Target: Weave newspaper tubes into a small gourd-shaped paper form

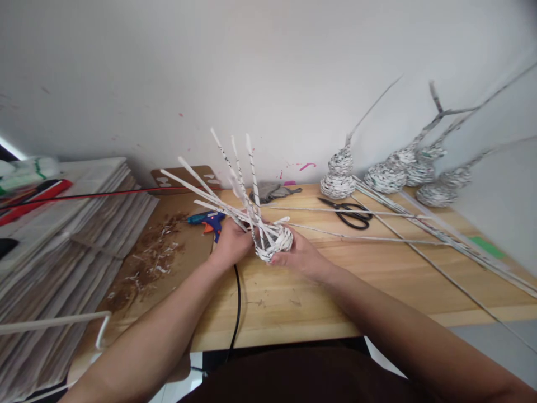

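Observation:
A small woven paper basket point(277, 245), made of rolled newspaper strips, is held above the table between my two hands. Several long paper tubes point(235, 184) fan up and out from its rim, mostly toward the left. My left hand point(232, 242) is closed around the left side and the bases of the tubes; its fingertips are partly hidden. My right hand point(302, 257) grips the basket's right side, thumb across the front. Two thin paper strips run rightward from the basket over the table. A blue glue gun point(210, 221) lies just beyond my left hand.
Black scissors point(352, 215) lie at the back right. Several woven paper gourds point(338, 178) stand against the wall. Long paper rods point(444, 235) cross the table's right. A tall newspaper stack point(96, 240) fills the left, beside brown cardboard with scraps point(161, 252). A black cable point(238, 308) runs off the front edge.

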### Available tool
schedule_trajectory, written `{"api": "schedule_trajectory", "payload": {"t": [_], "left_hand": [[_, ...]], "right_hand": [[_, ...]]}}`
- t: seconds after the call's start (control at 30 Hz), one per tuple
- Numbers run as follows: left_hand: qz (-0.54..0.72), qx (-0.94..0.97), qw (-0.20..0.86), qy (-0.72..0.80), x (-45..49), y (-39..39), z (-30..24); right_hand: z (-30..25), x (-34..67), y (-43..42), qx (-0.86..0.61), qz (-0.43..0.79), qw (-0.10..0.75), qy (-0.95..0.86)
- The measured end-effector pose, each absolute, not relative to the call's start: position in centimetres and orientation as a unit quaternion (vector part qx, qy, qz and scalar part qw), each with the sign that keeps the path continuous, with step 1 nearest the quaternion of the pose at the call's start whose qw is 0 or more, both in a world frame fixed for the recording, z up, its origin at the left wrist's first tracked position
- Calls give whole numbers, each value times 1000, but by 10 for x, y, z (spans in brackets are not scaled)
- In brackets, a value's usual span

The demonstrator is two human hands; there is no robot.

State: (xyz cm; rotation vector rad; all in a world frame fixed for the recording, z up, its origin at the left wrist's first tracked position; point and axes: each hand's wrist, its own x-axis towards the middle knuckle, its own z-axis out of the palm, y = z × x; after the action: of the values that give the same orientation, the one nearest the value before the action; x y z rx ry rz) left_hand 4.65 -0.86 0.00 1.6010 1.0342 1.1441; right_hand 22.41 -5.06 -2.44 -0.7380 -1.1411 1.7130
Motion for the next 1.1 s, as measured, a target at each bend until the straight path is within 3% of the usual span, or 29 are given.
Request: {"api": "schedule_trajectory", "payload": {"t": [0.2,0.47,0.57,0.7,0.87,1.1], "left_hand": [[464,669,428,393,48,-15,5],[513,601,430,436,41,-3,0],[534,552,465,440,40,2,-7],[545,488,542,414,44,3,-6],[494,447,641,380,49,0,6],[482,393,677,394,48,2,8]], "right_hand": [[-21,225,-53,-345,671,452,-476],[-21,223,-53,-292,701,433,-485],[-21,225,-54,-314,693,407,-506],[-21,226,-55,-324,650,435,-533],[-20,226,-60,-368,608,423,-563],[-20,226,-67,-411,462,369,-694]]}}
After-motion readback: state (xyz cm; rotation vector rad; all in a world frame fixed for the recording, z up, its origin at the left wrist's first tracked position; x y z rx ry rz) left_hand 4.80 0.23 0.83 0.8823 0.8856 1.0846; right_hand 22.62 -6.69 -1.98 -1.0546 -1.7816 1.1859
